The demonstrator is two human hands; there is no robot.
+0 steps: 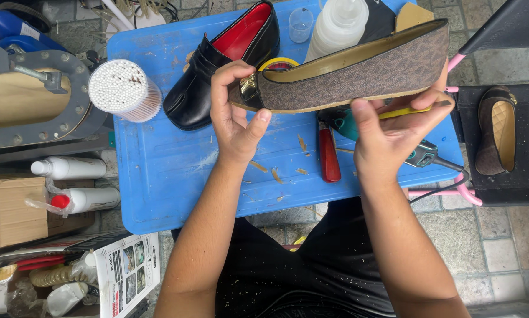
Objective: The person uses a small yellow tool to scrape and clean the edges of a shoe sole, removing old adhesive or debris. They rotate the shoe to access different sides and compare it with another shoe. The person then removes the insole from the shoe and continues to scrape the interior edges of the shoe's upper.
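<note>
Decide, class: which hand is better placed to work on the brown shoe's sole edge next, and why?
Probably the right hand: it already holds a thin yellow tool against the brown wedge shoe near the heel. The left hand is fully occupied gripping the toe end, steadying it.

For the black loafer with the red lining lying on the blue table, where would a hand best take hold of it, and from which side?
Best guess: grip the black loafer at its open collar, near the red-lined heel, coming from above. The opening faces up, offering an edge to pinch, and the toe points toward the swab container, so that end is crowded. Both the left hand and right hand are occupied holding the brown wedge shoe.
</note>
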